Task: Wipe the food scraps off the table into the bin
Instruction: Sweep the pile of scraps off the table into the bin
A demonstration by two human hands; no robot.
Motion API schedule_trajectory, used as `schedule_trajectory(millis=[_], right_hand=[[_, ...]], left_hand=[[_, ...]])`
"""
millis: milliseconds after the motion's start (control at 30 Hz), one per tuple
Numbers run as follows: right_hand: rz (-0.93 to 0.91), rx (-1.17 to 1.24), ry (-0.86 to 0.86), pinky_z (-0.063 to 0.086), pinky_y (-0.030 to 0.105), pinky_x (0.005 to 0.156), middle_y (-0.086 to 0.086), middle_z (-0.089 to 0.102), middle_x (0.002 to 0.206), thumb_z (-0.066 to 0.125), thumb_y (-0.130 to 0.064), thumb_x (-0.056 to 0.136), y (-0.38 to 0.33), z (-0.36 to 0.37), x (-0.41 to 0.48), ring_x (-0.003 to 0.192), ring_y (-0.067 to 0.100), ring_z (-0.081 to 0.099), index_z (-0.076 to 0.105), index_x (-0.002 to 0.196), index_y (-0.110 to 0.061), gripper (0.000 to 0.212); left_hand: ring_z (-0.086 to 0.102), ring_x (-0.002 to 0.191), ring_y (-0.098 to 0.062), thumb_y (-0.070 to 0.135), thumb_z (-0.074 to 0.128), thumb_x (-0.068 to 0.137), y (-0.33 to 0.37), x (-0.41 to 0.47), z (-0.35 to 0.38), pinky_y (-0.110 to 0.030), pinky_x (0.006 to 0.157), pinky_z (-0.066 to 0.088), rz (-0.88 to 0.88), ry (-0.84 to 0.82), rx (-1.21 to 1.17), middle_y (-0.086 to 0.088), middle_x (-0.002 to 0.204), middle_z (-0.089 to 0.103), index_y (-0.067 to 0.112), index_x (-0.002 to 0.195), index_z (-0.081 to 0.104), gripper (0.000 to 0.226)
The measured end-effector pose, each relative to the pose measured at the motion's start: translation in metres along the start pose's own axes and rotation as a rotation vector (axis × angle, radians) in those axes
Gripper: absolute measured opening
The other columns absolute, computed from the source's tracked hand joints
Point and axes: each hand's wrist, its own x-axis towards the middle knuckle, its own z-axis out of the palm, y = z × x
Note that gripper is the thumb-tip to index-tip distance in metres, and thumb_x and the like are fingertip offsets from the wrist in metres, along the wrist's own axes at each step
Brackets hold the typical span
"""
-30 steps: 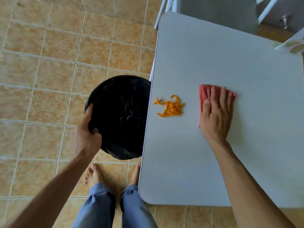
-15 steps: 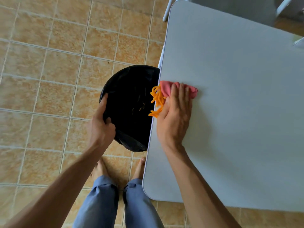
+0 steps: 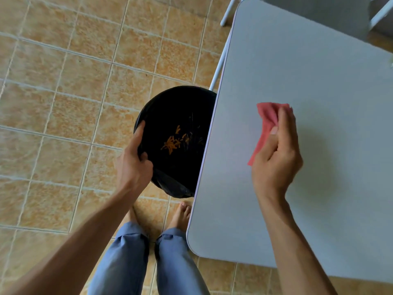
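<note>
A black bin [image 3: 170, 109] lined with a black bag stands on the floor, tucked against the left edge of the grey table [image 3: 308, 71]. Orange food scraps [image 3: 172, 142] lie inside the bin. My left hand [image 3: 134, 165] grips the bin's near-left rim. My right hand [image 3: 276, 160] is lifted over the table, right of its left edge, pinching a pink cloth [image 3: 266, 124] that hangs from the fingers. No scraps show on the tabletop.
The floor [image 3: 63, 103] is tan tile. White table legs [image 3: 219, 67] run under the table's left side. My bare feet [image 3: 180, 216] and blue trouser legs stand beside the table's near-left corner. A chair frame [image 3: 380, 11] shows at the far right.
The cloth swept the orange scraps left across the table and over its edge; they now lie in the bin. My right hand has since drawn back right and lifted the cloth.
</note>
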Motion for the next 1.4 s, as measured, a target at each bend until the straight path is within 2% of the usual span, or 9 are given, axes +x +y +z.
schedule_trajectory(millis=[167,300,400,500,667,900,1100,1233,1400], right_hand=[[0.055,-0.264,-0.012,0.036,0.049,0.118,0.017,0.052,0.15,0.045,-0.012,0.102,0.024,0.017,-0.021,0.145,0.036,0.042,0.056,0.142,-0.007,0.042],[0.067,-0.203,-0.019,0.033,0.049,0.121,0.018,0.052,0.15,0.042,-0.007,0.1,-0.01,0.037,-0.028,0.145,0.037,0.041,0.057,0.14,-0.002,0.043],[-0.11,-0.067,-0.165,0.039,0.042,0.119,0.007,0.056,0.148,0.046,0.003,0.099,-0.043,0.051,-0.038,0.144,0.028,0.045,0.061,0.136,-0.007,0.041],[-0.247,0.086,-0.302,0.049,0.041,0.11,0.004,0.059,0.146,0.053,0.008,0.097,-0.065,0.057,-0.034,0.139,0.021,0.052,0.063,0.135,-0.009,0.043],[-0.258,0.161,-0.206,0.045,0.036,0.114,0.009,0.056,0.147,0.05,0.012,0.097,-0.049,0.028,-0.006,0.141,0.023,0.05,0.062,0.135,-0.004,0.043],[-0.124,-0.249,-0.357,0.028,0.054,0.121,0.014,0.041,0.159,0.037,-0.034,0.106,0.009,0.016,-0.019,0.152,0.037,0.028,0.051,0.148,-0.016,0.047],[0.095,-0.206,-0.369,0.007,0.062,0.124,0.002,0.021,0.169,0.028,-0.05,0.104,-0.024,0.012,-0.016,0.158,0.027,0.007,0.048,0.148,-0.038,0.05],[-0.149,0.022,-0.263,0.02,0.056,0.124,0.015,0.035,0.161,0.043,-0.04,0.105,-0.072,0.025,-0.028,0.155,0.026,0.018,0.057,0.143,-0.021,0.045],[-0.331,-0.034,-0.628,0.015,0.054,0.126,0.014,0.015,0.169,0.05,-0.039,0.101,-0.108,0.065,-0.048,0.157,0.036,0.003,0.042,0.153,-0.031,0.053]], left_hand=[[0.05,0.092,0.02,-0.016,0.038,0.08,-0.005,-0.005,0.002,0.003,0.061,0.04,-0.051,-0.028,-0.111,0.004,0.149,0.048,0.041,0.151,0.03,0.092],[0.057,0.102,0.012,-0.016,0.038,0.08,-0.002,-0.009,0.001,-0.001,0.061,0.042,-0.057,-0.015,-0.125,0.004,0.149,0.047,0.038,0.152,0.03,0.09],[0.058,0.075,0.004,-0.01,0.041,0.083,0.005,-0.016,0.004,-0.015,0.051,0.042,-0.07,0.017,-0.07,0.005,0.145,0.053,0.044,0.15,0.03,0.087],[0.057,0.069,0.004,-0.009,0.041,0.083,0.008,-0.021,0.005,-0.01,0.045,0.04,-0.047,0.025,-0.06,0.006,0.143,0.055,0.045,0.15,0.031,0.086],[0.046,0.074,0.035,-0.013,0.04,0.083,-0.003,-0.014,0.0,0.001,0.058,0.04,-0.005,0.015,-0.137,0.013,0.145,0.047,0.036,0.152,0.032,0.085],[0.047,0.076,0.028,-0.011,0.041,0.085,-0.021,-0.011,-0.016,-0.006,0.068,0.037,-0.027,0.012,-0.119,0.02,0.132,0.046,0.041,0.15,0.033,0.084],[0.039,0.102,0.019,-0.011,0.042,0.086,-0.028,-0.013,-0.035,-0.005,0.072,0.037,-0.011,0.08,-0.085,0.022,0.132,0.044,0.039,0.151,0.033,0.083],[0.034,0.114,0.019,-0.012,0.041,0.087,-0.039,-0.012,-0.056,0.006,0.08,0.032,0.008,0.121,-0.069,0.023,0.138,0.04,0.036,0.152,0.033,0.081],[0.034,0.118,0.015,-0.013,0.043,0.083,-0.052,-0.006,-0.094,-0.003,0.091,0.035,0.017,0.179,0.003,0.021,0.141,0.041,0.036,0.151,0.034,0.084]])
